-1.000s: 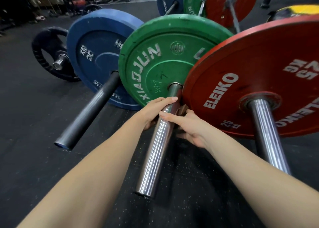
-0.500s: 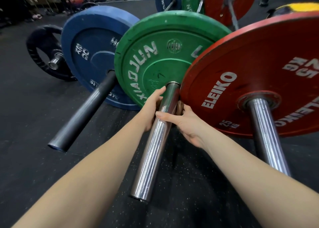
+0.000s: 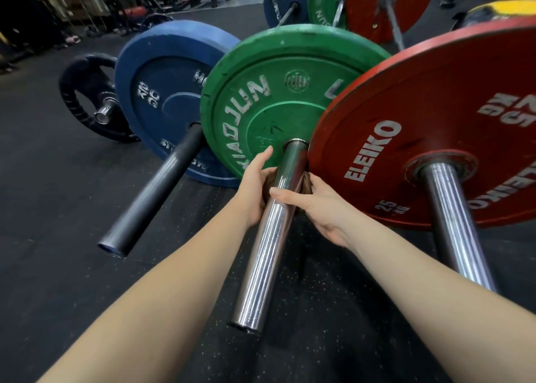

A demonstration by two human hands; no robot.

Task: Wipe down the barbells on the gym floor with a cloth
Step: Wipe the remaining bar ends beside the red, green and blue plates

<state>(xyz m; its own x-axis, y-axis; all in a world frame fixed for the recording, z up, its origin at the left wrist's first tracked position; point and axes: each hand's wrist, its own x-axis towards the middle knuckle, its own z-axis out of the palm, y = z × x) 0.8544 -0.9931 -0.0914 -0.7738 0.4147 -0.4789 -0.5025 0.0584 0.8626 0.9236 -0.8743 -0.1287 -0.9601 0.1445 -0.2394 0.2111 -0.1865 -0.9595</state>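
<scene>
Presently at centre of view: the chrome sleeve (image 3: 269,237) of a barbell, running from the lower middle up into the hub of a green plate (image 3: 261,107) marked XIAOJUN. Slung beneath that sleeve, just short of the plate: a brown cloth (image 3: 307,184), bunched, showing on both sides of the metal.

Left hand (image 3: 256,188) cupped against the sleeve's left side, pressing the cloth to the metal. One finger (image 3: 268,155) held straight, pointing up toward the green plate's face; contact with the plate not determinable. Remaining fingers tucked under the sleeve, out of sight.

Right hand (image 3: 322,205) clasped on from the right. Thumb (image 3: 280,192) laid flat across the top of the sleeve; fingers curled below round the cloth, tips hidden. Both forearms bare, reaching in from the bottom edge.

Just to the right, overlapping the green plate's rim: a red plate (image 3: 435,107) marked ELEIKO and 25 KG, on a second chrome sleeve (image 3: 455,223). To the left: a blue plate (image 3: 162,98) on a black sleeve (image 3: 153,191). Beyond that: a small black plate (image 3: 78,92) with a short chrome stub.

All standing on a dark speckled rubber floor (image 3: 58,208). Farther back: a second row of blue, green and red plates, plus a yellow-topped plate (image 3: 499,8) at upper right. Upper left corner too dim to identify.
</scene>
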